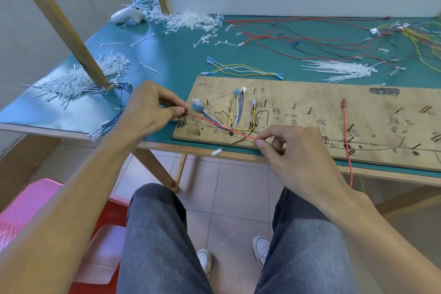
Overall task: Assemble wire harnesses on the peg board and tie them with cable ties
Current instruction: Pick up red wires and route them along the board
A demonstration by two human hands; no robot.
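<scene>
A teal surface (181, 59) carries the wooden peg board (372, 112) at its near edge; just behind the board lie yellow and white wires (241, 69) and a bundle of cable ties (341, 70); farther behind, tangled red and black wires (310, 38) and a white tie heap (191, 20); left of the board, another tie pile (78, 79) and blue wires (114, 112).

Bright, even daylight, shadows soft. Crisp around right hand (293, 150) pinching red wire (222, 126); down-left of grip, pink stool (28, 203) smeared; frame edges bowing.
</scene>
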